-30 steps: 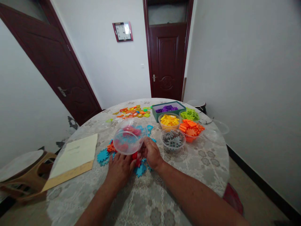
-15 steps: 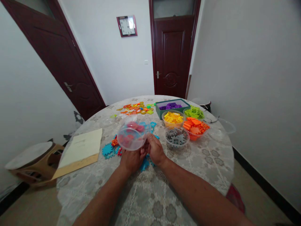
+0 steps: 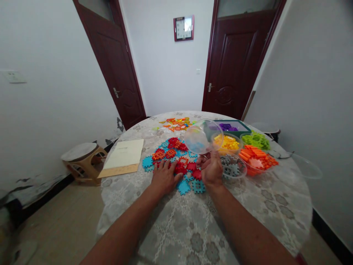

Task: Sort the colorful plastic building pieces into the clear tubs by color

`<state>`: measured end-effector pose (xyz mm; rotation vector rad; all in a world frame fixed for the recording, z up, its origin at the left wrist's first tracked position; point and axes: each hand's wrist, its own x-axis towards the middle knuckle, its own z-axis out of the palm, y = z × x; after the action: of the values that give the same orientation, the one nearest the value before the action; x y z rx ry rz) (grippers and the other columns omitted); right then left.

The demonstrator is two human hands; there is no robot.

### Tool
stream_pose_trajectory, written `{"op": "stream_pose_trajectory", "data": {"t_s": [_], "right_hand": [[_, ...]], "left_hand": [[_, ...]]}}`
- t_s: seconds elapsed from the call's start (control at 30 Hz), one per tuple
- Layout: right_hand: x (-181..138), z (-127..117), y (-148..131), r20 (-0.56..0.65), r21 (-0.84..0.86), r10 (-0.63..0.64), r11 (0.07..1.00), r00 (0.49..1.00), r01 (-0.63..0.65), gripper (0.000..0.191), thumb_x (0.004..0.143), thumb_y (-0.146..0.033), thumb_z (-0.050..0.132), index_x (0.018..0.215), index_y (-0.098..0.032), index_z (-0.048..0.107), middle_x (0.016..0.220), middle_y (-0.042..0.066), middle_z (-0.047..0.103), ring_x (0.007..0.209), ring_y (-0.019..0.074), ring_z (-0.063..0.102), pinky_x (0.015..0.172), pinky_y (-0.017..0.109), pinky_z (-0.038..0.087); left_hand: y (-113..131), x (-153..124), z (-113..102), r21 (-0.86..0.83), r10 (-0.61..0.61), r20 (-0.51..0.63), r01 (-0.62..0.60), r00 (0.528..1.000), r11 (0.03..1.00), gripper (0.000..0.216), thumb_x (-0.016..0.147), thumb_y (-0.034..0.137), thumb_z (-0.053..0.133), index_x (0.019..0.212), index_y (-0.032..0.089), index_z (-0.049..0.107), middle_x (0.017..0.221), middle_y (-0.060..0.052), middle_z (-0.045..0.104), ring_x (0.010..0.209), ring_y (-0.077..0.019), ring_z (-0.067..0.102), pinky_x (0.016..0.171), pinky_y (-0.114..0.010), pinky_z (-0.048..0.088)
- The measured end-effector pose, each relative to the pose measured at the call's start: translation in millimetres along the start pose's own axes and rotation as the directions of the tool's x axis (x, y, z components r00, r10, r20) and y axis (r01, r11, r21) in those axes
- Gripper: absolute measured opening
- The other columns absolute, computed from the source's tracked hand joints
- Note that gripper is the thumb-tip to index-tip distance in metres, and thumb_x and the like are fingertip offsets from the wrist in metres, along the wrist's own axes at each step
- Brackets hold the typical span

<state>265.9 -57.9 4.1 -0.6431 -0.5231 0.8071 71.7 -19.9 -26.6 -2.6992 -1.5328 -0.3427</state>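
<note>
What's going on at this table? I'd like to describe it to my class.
A person's left hand is spread over loose red and blue plastic pieces. The right hand holds a clear bowl, tilted above the table. To the right are yellow, grey, orange and green pieces in separate bowls, plus purple pieces in a box.
</note>
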Motion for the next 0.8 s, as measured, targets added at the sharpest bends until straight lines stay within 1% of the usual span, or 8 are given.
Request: {"op": "stream_pose_trajectory", "data": {"t_s": [0.13, 0.27, 0.4, 0.5, 0.6, 0.7, 0.8], "right_hand": [[1, 1, -2, -0.018, -0.004, -0.006, 1.0, 1.0, 0.006, 0.041, 0.088, -0.063, 0.067, 0.101, -0.024, 0.059, 0.08, -0.005, 0.069, 0.051, 0.0111, 0.061, 0.043, 0.022, 0.047], [2, 0, -4, -0.008, -0.005, -0.011, 1.0, 1.0, 0.011, 0.04, 0.087, -0.061, 0.067, 0.1, -0.024, 0.059, 0.08, -0.005, 0.069, 0.051, 0.0111, 0.061, 0.044, 0.022, 0.046], [4, -1, -6, -0.003, -0.018, -0.035, 0.999, 0.999, 0.034, 0.037, 0.088, -0.058, 0.067, 0.1, -0.024, 0.061, 0.079, -0.004, 0.068, 0.051, 0.0114, 0.06, 0.044, 0.023, 0.046], [5, 0, -7, -0.013, -0.017, -0.053, 0.998, 0.998, 0.053, 0.036, 0.088, -0.057, 0.068, 0.099, -0.023, 0.061, 0.079, -0.005, 0.068, 0.051, 0.0109, 0.06, 0.045, 0.023, 0.046], [4, 0, -8, -0.013, -0.03, -0.054, 0.998, 0.998, 0.054, 0.037, 0.09, -0.059, 0.066, 0.099, -0.023, 0.062, 0.079, -0.005, 0.067, 0.052, 0.0104, 0.059, 0.047, 0.023, 0.046], [3, 1, -9, -0.007, -0.045, -0.055, 0.998, 0.998, 0.054, 0.037, 0.09, -0.059, 0.066, 0.097, -0.023, 0.061, 0.078, -0.005, 0.066, 0.052, 0.0107, 0.058, 0.046, 0.023, 0.046], [2, 2, -10, -0.008, -0.039, -0.043, 0.998, 0.999, 0.042, 0.037, 0.091, -0.058, 0.065, 0.1, -0.022, 0.062, 0.077, -0.004, 0.066, 0.052, 0.0111, 0.058, 0.046, 0.024, 0.046]], "left_hand": [[-11, -8, -2, 0.038, -0.043, -0.045, 0.045, 0.998, 0.998, 0.058, 0.103, 0.06, 0.048, 0.149, 0.026, 0.058, 0.157, -0.017, 0.056, 0.151, -0.0419, 0.042, 0.123, -0.066, 0.029], [-12, -6, 3, 0.05, -0.05, -0.041, 0.052, 0.998, 0.997, 0.057, 0.106, 0.057, 0.042, 0.147, 0.021, 0.06, 0.157, -0.018, 0.057, 0.151, -0.0412, 0.043, 0.124, -0.064, 0.029], [-8, 12, 7, 0.074, -0.049, -0.024, 0.051, 0.998, 0.996, 0.059, 0.106, 0.057, 0.04, 0.149, 0.022, 0.059, 0.158, -0.018, 0.056, 0.152, -0.0428, 0.042, 0.123, -0.066, 0.028], [-6, 28, 6, 0.081, -0.056, -0.023, 0.057, 0.998, 0.995, 0.059, 0.104, 0.058, 0.043, 0.147, 0.022, 0.06, 0.156, -0.02, 0.056, 0.149, -0.0441, 0.043, 0.119, -0.066, 0.034], [-2, 40, 2, 0.06, -0.041, -0.011, 0.042, 0.999, 0.997, 0.058, 0.1, 0.061, 0.051, 0.144, 0.025, 0.062, 0.152, -0.017, 0.059, 0.143, -0.0419, 0.049, 0.116, -0.062, 0.038], [3, 51, -1, 0.044, -0.017, -0.019, 0.018, 1.0, 0.999, 0.057, 0.101, 0.062, 0.046, 0.143, 0.026, 0.062, 0.151, -0.015, 0.06, 0.141, -0.0378, 0.051, 0.12, -0.057, 0.035], [6, 69, 0, 0.03, -0.018, -0.027, 0.019, 0.999, 0.999, 0.059, 0.103, 0.059, 0.043, 0.151, 0.027, 0.054, 0.159, -0.014, 0.053, 0.149, -0.0364, 0.044, 0.125, -0.057, 0.028]]}}
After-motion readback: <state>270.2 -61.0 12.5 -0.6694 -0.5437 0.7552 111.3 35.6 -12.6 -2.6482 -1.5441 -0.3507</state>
